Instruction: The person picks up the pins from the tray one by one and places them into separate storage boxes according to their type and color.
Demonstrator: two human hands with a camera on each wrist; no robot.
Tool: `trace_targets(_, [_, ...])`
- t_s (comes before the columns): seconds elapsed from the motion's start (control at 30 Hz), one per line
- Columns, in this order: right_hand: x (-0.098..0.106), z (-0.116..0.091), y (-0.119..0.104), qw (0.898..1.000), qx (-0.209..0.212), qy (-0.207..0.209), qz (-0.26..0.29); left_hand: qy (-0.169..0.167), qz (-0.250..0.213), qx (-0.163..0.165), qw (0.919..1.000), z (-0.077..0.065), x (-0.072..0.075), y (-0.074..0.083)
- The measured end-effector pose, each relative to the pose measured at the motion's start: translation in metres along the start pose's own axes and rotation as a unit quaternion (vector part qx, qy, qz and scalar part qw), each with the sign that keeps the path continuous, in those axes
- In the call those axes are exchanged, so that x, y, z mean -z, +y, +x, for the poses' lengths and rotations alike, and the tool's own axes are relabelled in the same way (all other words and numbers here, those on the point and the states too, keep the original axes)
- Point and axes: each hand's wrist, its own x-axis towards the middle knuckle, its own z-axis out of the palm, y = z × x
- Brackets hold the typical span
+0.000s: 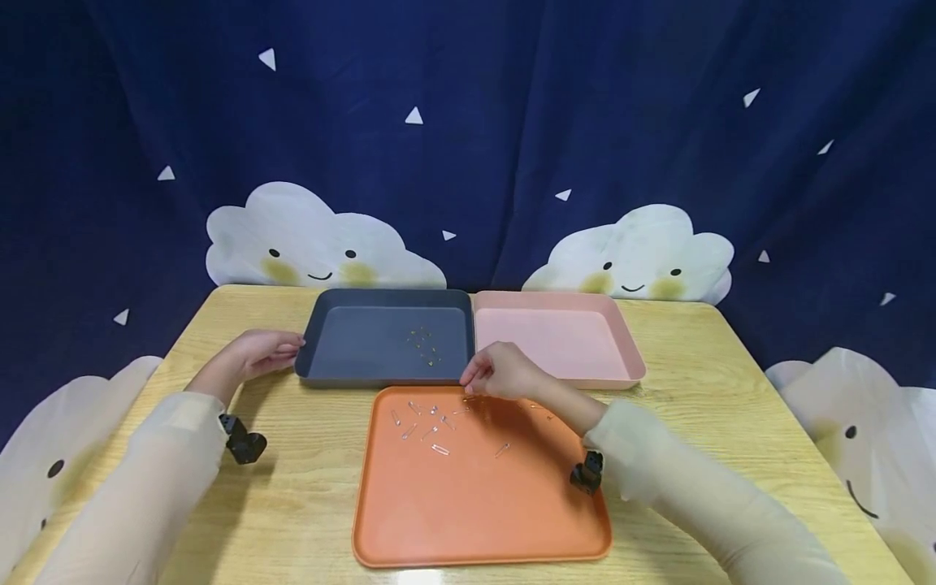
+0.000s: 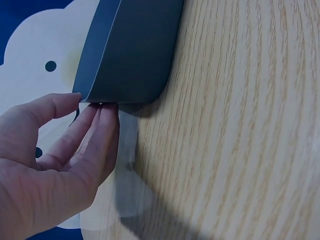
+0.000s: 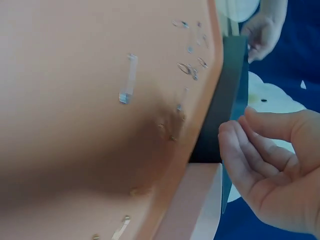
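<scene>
My left hand [image 1: 272, 351] is at the left end of the dark grey tray [image 1: 366, 378], thumb at the rim and fingertips against the outer wall. My right hand [image 1: 504, 372] hovers where that tray, the pink tray and the orange tray meet. Its thumb and forefinger tips come close together, and I cannot tell whether a pin is between them. Silver safety pins [image 1: 439, 448] lie scattered over the upper part of the orange tray [image 1: 468, 520]. A few gold pins [image 3: 121, 227] lie near its far edge, partly under the right hand. Small gold pins [image 1: 430, 362] are grouped inside the grey tray.
The pink tray [image 1: 629, 377] stands beside the grey one, both along the back of the wooden table [image 1: 702, 406]. A dark blue curtain [image 1: 468, 162] with cloud pictures hangs behind the table. Black cameras are strapped to both wrists.
</scene>
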Motion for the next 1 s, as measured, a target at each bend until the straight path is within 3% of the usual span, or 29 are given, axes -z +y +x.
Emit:
trace_targets(0.2, [-0.013, -0.018, 0.007, 0.994, 0.019, 0.026, -0.108, 0.000, -0.007, -0.001, 1.0000, -0.001, 0.000, -0.002])
trace_targets(0.37, [-0.025, -0.024, 0.012, 0.977, -0.010, 0.062, -0.202, 0.000, -0.002, 0.001, 1.0000, -0.001, 0.000, -0.004])
trace_targets(0.53, [-0.035, -0.023, 0.013, 0.962, -0.007, 0.095, -0.257, 0.007, 0.005, 0.002, 1.0000, 0.001, 0.000, -0.003])
trace_targets(0.67, [-0.041, -0.021, 0.014, 0.957, 0.011, 0.105, -0.271, 0.010, 0.010, 0.005, 0.9999, 0.001, 0.000, -0.003])
trace_targets(0.87, [-0.043, -0.021, 0.014, 0.963, 0.037, 0.088, -0.251, 0.008, 0.005, 0.004, 0.9999, 0.001, -0.001, -0.003])
trace_targets(1.0, [-0.042, -0.021, 0.013, 0.966, 0.047, 0.055, -0.248, 0.004, -0.003, -0.001, 1.0000, 0.001, -0.001, -0.002])
